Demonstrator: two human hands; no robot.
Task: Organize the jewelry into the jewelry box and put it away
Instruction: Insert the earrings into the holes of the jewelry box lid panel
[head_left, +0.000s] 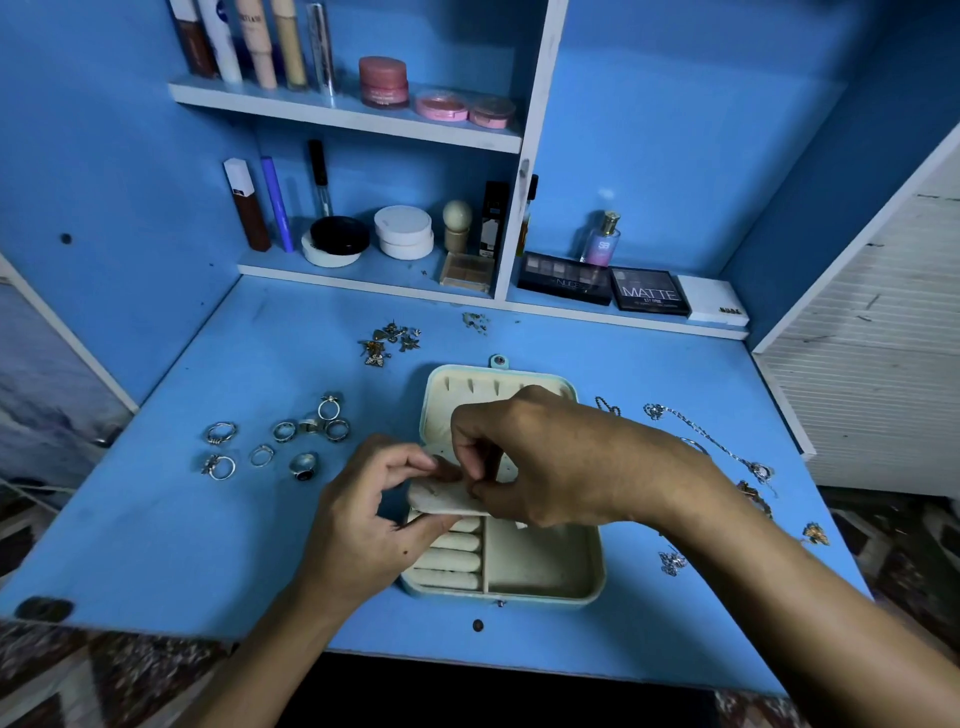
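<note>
While the tabletop carries the open jewelry box at its middle, both hands meet just above the box's hinge. Left hand pinches the cream earring panel, its long axis lying left to right; right hand pinches something tiny at it, too small to tell. Rings lie left, nearer the left hand.

Cosmetic tubes and pink jar on shelves; 2 palettes below.
</note>
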